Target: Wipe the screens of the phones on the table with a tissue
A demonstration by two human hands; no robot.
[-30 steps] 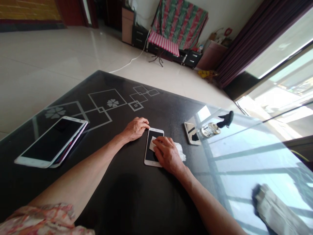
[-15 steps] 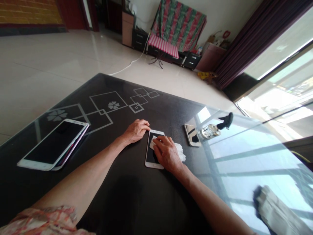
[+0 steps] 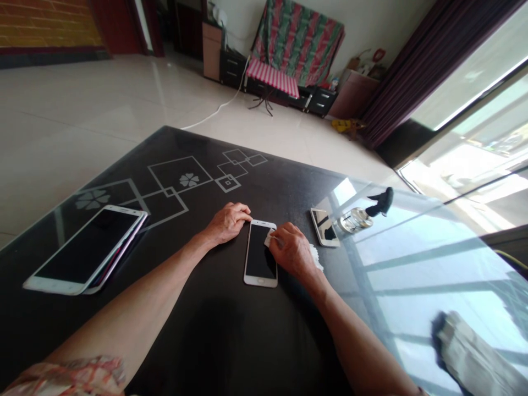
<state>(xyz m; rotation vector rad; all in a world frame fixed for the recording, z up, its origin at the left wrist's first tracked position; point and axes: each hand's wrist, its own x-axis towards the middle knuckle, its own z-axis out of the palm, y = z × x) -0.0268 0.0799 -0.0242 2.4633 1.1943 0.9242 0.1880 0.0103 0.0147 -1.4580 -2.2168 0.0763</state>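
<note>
A white-framed phone point(image 3: 260, 256) lies flat on the dark table with its black screen up. My left hand point(image 3: 228, 223) rests at its top left corner, fingers curled together and fingertips touching the edge; whatever they might hold is not visible. On the phone's right edge, my right hand point(image 3: 292, 247) is closed on a white tissue point(image 3: 317, 256), which sticks out on both sides of the hand. A smaller phone point(image 3: 325, 227) lies to the right of that hand, next to a clear spray bottle point(image 3: 355, 220) with a black nozzle.
On the left, a large white phone point(image 3: 88, 250) lies on top of another device. A grey cloth item point(image 3: 474, 352) is at the lower right. The dark table point(image 3: 214, 319) has its far edge before a tiled floor, with a striped stand beyond.
My right hand has slid right with the tissue, from over the screen to the phone's right edge, uncovering more of the screen. My left hand stays at the corner.
</note>
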